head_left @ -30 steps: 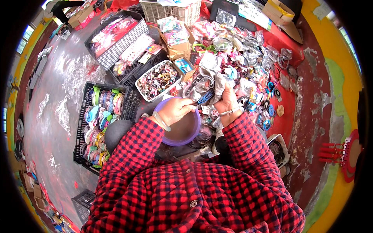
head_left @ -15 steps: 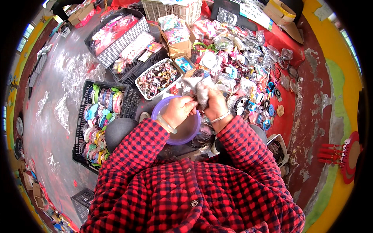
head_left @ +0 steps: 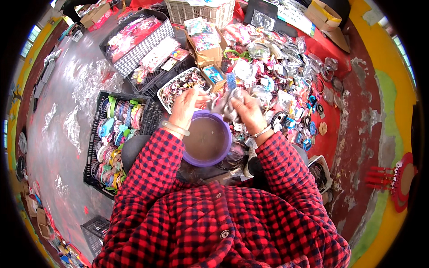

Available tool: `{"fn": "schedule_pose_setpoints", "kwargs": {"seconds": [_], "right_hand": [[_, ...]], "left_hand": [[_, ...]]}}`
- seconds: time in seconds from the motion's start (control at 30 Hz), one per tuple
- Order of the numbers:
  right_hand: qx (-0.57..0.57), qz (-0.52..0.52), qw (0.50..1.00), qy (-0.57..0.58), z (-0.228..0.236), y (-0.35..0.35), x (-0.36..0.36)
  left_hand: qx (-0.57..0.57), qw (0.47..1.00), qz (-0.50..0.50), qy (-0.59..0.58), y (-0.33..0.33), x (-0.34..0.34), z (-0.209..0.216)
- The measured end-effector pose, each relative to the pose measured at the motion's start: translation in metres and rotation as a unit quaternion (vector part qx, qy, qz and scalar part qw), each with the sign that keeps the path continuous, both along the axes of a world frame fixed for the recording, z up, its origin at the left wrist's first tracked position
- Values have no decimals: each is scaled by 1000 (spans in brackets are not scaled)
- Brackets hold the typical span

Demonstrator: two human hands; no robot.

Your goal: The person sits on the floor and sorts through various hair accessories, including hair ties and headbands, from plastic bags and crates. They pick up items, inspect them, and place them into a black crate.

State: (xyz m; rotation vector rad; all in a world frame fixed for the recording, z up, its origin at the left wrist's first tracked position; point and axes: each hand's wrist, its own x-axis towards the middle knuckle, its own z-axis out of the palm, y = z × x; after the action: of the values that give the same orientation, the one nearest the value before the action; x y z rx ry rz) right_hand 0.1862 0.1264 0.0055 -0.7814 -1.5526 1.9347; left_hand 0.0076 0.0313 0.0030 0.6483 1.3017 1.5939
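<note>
Both forearms, in red-and-black checked padded sleeves, rise from the lower edge and bend inward so the hands meet just beyond the far rim of a round purple plastic bowl (head_left: 207,139) that sits close in front of the person's chest. The left hand (head_left: 187,103), with a pale bangle at its wrist, is lifted above the bowl's far left rim, back of the hand up, fingers curled and pinching the near edge of a crumpled clear plastic packet (head_left: 227,103). The right hand (head_left: 247,109), a thin bracelet at its wrist, is clenched on the same packet from the other side, knuckles up and thumb tucked toward the left hand. The packet hangs between the two hands, just over the bowl's far edge. Just beyond the left hand lies a white tray of small dark trinkets (head_left: 178,87); left of the bowl stands a black plastic crate of coloured hair bands (head_left: 117,134), and a heap of bagged accessories (head_left: 277,76) spreads beyond the right hand.
</note>
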Motion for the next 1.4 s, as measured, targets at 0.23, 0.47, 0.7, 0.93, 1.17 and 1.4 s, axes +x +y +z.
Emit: {"fn": "schedule_pose_setpoints", "kwargs": {"seconds": [0.23, 0.47, 0.7, 0.93, 1.17, 1.4], "right_hand": [[324, 148, 926, -125, 8, -30, -12], [246, 187, 945, -112, 11, -32, -12], [307, 214, 924, -75, 13, -37, -10], [344, 221, 906, -107, 8, -36, -10], [325, 223, 858, -329, -7, -12, 1], [-105, -39, 981, 161, 27, 25, 19]], "left_hand": [[14, 951, -40, -307, 1, 12, -8], [10, 909, -14, -417, -4, 9, 16], [52, 902, 4, -429, -13, -11, 37], [42, 919, -24, -390, -13, -10, 36], [108, 940, -9, -324, -24, -42, 49], [84, 992, -46, -82, -22, -24, 40]]}}
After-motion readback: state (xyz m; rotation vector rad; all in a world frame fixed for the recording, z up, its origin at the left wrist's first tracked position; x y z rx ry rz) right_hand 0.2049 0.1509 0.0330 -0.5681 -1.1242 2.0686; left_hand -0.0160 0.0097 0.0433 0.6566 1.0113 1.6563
